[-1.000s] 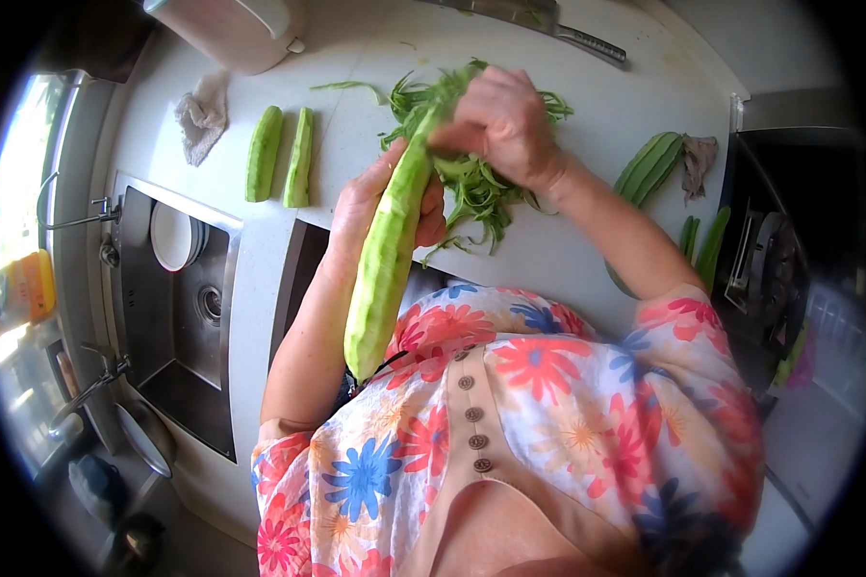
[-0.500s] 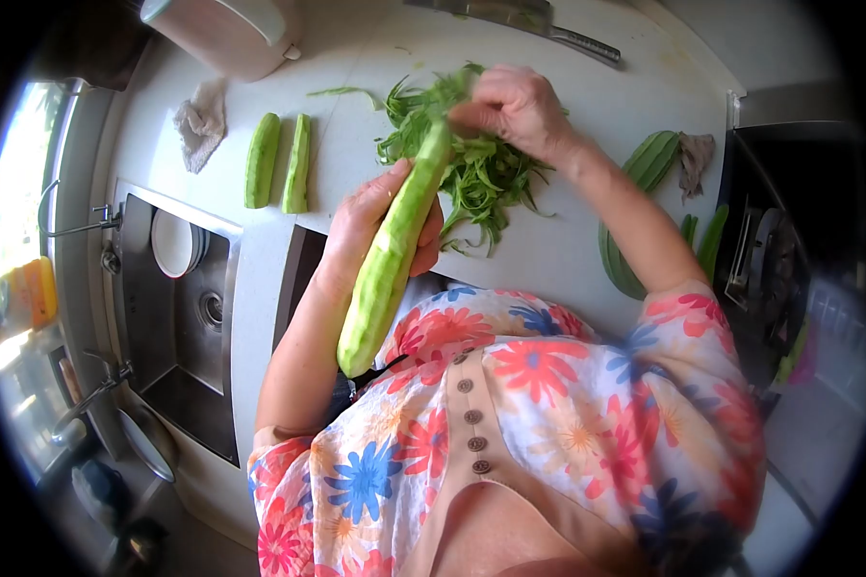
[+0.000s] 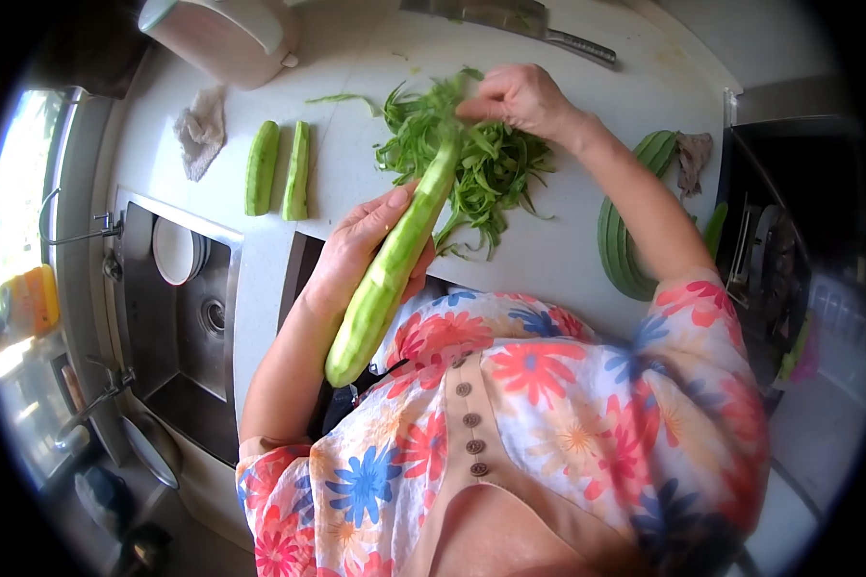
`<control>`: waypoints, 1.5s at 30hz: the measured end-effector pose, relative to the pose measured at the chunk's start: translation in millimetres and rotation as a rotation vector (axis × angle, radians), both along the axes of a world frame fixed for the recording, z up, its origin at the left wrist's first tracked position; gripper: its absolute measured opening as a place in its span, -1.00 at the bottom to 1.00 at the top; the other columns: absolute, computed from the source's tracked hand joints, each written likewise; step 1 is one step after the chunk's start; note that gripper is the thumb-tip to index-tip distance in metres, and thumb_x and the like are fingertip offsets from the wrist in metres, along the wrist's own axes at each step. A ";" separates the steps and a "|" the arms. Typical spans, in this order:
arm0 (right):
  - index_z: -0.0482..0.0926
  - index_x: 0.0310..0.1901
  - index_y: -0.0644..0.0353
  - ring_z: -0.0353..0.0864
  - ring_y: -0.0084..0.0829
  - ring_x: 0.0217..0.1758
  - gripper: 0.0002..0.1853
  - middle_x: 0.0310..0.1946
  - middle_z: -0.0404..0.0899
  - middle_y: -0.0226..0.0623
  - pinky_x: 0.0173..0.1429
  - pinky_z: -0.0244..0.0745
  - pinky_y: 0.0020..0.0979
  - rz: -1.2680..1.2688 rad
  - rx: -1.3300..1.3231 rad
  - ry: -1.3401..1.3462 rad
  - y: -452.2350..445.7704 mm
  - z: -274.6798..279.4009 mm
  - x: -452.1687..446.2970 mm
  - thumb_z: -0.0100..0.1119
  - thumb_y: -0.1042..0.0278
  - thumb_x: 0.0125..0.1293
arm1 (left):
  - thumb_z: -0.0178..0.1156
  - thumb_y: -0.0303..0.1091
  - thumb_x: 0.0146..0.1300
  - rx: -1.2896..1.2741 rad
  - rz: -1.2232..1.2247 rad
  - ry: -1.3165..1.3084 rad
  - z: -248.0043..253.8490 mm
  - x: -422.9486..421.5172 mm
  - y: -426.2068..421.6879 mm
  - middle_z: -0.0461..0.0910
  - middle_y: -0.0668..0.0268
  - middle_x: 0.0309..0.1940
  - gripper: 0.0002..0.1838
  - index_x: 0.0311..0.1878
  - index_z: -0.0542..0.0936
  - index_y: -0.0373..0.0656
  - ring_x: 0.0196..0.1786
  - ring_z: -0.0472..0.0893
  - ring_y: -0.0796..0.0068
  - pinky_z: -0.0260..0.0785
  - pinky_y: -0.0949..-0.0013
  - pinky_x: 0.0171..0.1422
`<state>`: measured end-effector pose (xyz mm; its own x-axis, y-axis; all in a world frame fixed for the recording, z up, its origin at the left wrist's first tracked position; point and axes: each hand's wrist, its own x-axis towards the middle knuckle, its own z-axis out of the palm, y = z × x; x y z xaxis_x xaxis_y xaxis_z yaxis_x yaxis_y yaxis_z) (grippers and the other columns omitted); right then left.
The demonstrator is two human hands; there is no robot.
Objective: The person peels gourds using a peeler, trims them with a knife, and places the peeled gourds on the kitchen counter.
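My left hand (image 3: 370, 240) is wrapped round the middle of a long, mostly peeled luffa gourd (image 3: 385, 288), pale green with darker streaks. The gourd slants, its thick end towards my body and its narrow end over a heap of green peelings (image 3: 486, 188) on the counter. Close to that narrow end, my right hand (image 3: 520, 101) is closed in a pinch; what its fingers hold is blurred and cannot be made out. Two peeled pieces, a thicker one (image 3: 262, 168) and a thinner one (image 3: 296, 171), lie side by side to the left.
A cleaver (image 3: 510, 19) lies at the back. Unpeeled ridged gourds (image 3: 625, 245) rest at the right by a crumpled cloth (image 3: 693, 163). At the left are a white cloth (image 3: 200, 133), a pale pitcher (image 3: 226, 38) and a steel sink (image 3: 188, 337) holding stacked bowls (image 3: 175, 245).
My left hand and the gourd have shifted slightly down and left, towards my body. My right hand stays near the gourd's narrow end, a little higher relative to it.
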<state>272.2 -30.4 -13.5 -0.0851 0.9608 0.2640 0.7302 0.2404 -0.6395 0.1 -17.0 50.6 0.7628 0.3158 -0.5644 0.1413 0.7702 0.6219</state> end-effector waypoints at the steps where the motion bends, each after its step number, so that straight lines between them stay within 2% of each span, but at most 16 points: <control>1: 0.37 -0.76 0.24 0.28 -0.43 -0.68 -0.40 -0.79 0.28 -0.38 -0.51 0.23 -0.35 -0.016 -0.053 0.024 -1.5 1.4 5.9 0.26 -0.15 0.10 | -0.07 -0.03 0.40 -0.038 0.005 -0.040 -0.2 -4.5 1.4 0.42 0.19 -0.64 -0.55 0.13 0.40 -0.21 -0.73 0.33 0.42 0.22 0.43 -0.68; 5: 0.36 -0.74 0.26 0.30 -0.56 -0.65 -0.41 -0.78 0.29 -0.42 -0.51 0.20 -0.42 0.016 -0.069 0.287 -11.3 16.0 -16.2 0.30 -0.11 0.09 | -0.09 -0.02 0.40 -0.100 0.027 -0.101 -8.7 -9.3 2.6 0.43 0.20 -0.63 -0.56 0.08 0.44 -0.18 -0.73 0.35 0.41 0.23 0.42 -0.66; 6: 0.39 -0.73 0.24 0.31 -0.51 -0.62 -0.44 -0.75 0.32 -0.40 -0.48 0.23 -0.40 0.046 0.008 0.326 -16.0 20.4 -28.6 0.31 -0.09 0.08 | -0.12 -0.01 0.41 -0.155 0.031 -0.169 -13.5 -8.9 2.7 0.41 0.21 -0.64 -0.55 0.08 0.44 -0.18 -0.74 0.33 0.41 0.21 0.41 -0.66; 9: 0.41 -0.73 0.17 0.31 -0.35 -0.60 -0.50 -0.73 0.32 -0.37 -0.45 0.23 -0.32 -0.038 0.265 0.153 -23.1 20.1 -57.6 0.33 -0.06 0.05 | -0.22 0.02 0.43 -0.300 0.062 -0.340 -21.4 -6.9 2.8 0.33 0.24 -0.68 -0.51 0.12 0.40 -0.19 -0.78 0.27 0.40 0.15 0.40 -0.67; 12: 0.54 -0.59 0.12 0.31 -0.43 -0.54 -0.68 -0.69 0.35 -0.44 -0.38 0.23 -0.40 -0.143 0.377 -0.020 -18.6 9.8 -51.3 0.33 0.08 0.09 | -0.28 0.03 0.44 -0.373 0.107 -0.411 -19.3 -1.6 -0.4 0.28 0.26 -0.70 -0.47 0.22 0.34 -0.18 -0.80 0.24 0.39 0.10 0.40 -0.68; 17: 0.34 -0.79 0.15 0.37 -0.26 -0.63 -0.44 -0.79 0.32 -0.34 -0.56 0.20 -0.27 -0.338 0.319 -0.092 -17.6 -9.0 -7.5 0.26 -0.11 0.11 | -0.30 0.05 0.44 -0.381 0.086 -0.469 -13.7 -6.3 1.5 0.27 0.27 -0.70 -0.41 0.35 0.22 -0.15 -0.81 0.22 0.42 0.10 0.41 -0.68; 20: 0.39 -0.77 0.12 0.38 -0.25 -0.62 -0.45 -0.77 0.35 -0.35 -0.55 0.20 -0.25 -0.310 0.196 -0.226 -26.0 -12.1 5.9 0.22 -0.13 0.14 | -0.25 0.08 0.42 -0.235 0.053 -0.336 -11.0 -7.6 3.8 0.35 0.28 -0.68 -0.40 0.32 0.27 -0.18 -0.80 0.26 0.44 0.17 0.43 -0.67; 21: 0.51 -0.72 0.08 0.38 -0.28 -0.64 -0.49 -0.75 0.39 -0.35 -0.57 0.17 -0.25 -0.258 0.185 -0.303 -29.6 -14.5 13.0 0.18 -0.16 0.17 | -0.20 0.07 0.41 -0.160 0.036 -0.278 -9.1 -7.7 4.1 0.38 0.27 -0.66 -0.41 0.30 0.29 -0.19 -0.77 0.30 0.46 0.20 0.45 -0.65; 24: 0.65 -0.54 0.01 0.45 -0.36 -0.53 -0.59 -0.68 0.48 -0.36 -0.40 0.26 -0.30 -0.221 0.094 -0.557 -46.8 -15.5 24.4 0.20 -0.17 0.14 | -0.05 0.03 0.38 0.030 -0.031 -0.136 -0.9 -7.5 5.3 0.45 0.27 -0.61 -0.44 0.24 0.36 -0.20 -0.69 0.39 0.50 0.27 0.50 -0.61; 26: 0.67 -0.40 0.01 0.48 -0.34 -0.31 -0.71 -0.55 0.55 -0.40 -0.17 0.30 -0.26 -0.242 -0.234 -0.532 -47.2 9.8 26.6 0.22 -0.03 0.18 | 0.07 -0.01 0.34 0.110 -0.098 -0.081 3.9 -6.9 7.3 0.46 0.27 -0.59 -0.47 0.21 0.40 -0.19 -0.63 0.44 0.53 0.29 0.55 -0.58; 27: 0.68 -0.32 0.02 0.49 -0.33 -0.20 -0.76 -0.48 0.59 -0.42 -0.05 0.31 -0.24 -0.253 -0.401 -0.517 -48.4 18.0 28.6 0.22 0.04 0.20 | 0.13 -0.04 0.31 0.133 -0.161 -0.057 2.4 -9.6 11.6 0.51 0.31 -0.53 -0.45 0.22 0.39 -0.24 -0.54 0.49 0.50 0.37 0.48 -0.47; 30: 0.61 -0.03 -0.10 0.42 -0.26 0.07 -0.67 -0.23 0.61 -0.37 0.16 0.14 -0.05 -0.318 -0.578 0.102 -30.1 -13.2 93.0 0.20 0.02 0.20 | 0.11 -0.03 0.32 0.760 -0.281 -0.007 -15.0 -6.4 12.6 0.56 0.30 -0.46 -0.40 0.24 0.35 -0.31 -0.48 0.54 0.45 0.42 0.35 -0.32; 33: 0.44 0.18 -0.08 0.42 -0.27 0.11 -0.48 0.03 0.51 -0.35 0.23 0.18 -0.09 -0.439 -0.304 -0.618 -26.7 -11.6 102.8 0.22 0.31 0.12 | 0.13 -0.08 0.30 1.024 -0.501 0.184 3.0 -2.7 16.8 0.56 0.06 -0.49 -0.39 0.23 0.32 -0.36 -0.42 0.60 0.21 0.42 0.25 -0.24; 36: 0.23 0.32 -0.16 0.40 -0.25 0.15 -0.30 0.15 0.40 -0.33 0.20 0.23 -0.04 -0.458 -0.387 -0.762 -14.2 -12.1 113.9 0.17 0.42 0.10 | 0.14 -0.11 0.27 1.174 -0.613 0.273 5.5 -0.1 19.6 0.56 -0.06 -0.51 -0.40 0.21 0.31 -0.37 -0.37 0.60 0.02 0.41 0.16 -0.23; 39: 0.19 0.34 -0.17 0.38 -0.24 0.17 -0.28 0.13 0.41 -0.33 0.20 0.22 -0.01 -0.441 -0.369 -0.805 -2.5 -19.3 126.2 0.14 0.44 0.10 | 0.15 -0.14 0.24 1.279 -0.641 0.291 -2.7 -1.2 21.9 0.55 -0.07 -0.52 -0.42 0.18 0.32 -0.36 -0.36 0.58 -0.06 0.40 0.09 -0.24; 45: 0.21 0.32 -0.16 0.51 -0.18 0.00 -0.31 -0.03 0.53 -0.23 0.16 0.31 -0.09 -0.352 -0.538 -0.806 27.6 -23.6 127.3 0.02 0.50 0.09 | 0.15 -0.13 0.22 1.349 -0.642 0.272 -6.8 0.6 29.9 0.52 -0.06 -0.57 -0.56 -0.05 0.39 -0.32 -0.37 0.55 -0.10 0.37 0.02 -0.25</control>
<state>399.6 -2.8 -37.1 0.2630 0.9396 -0.2193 0.9634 -0.2436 0.1117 0.7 12.9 43.8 0.8911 0.3604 -0.2757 0.4445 -0.5712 0.6901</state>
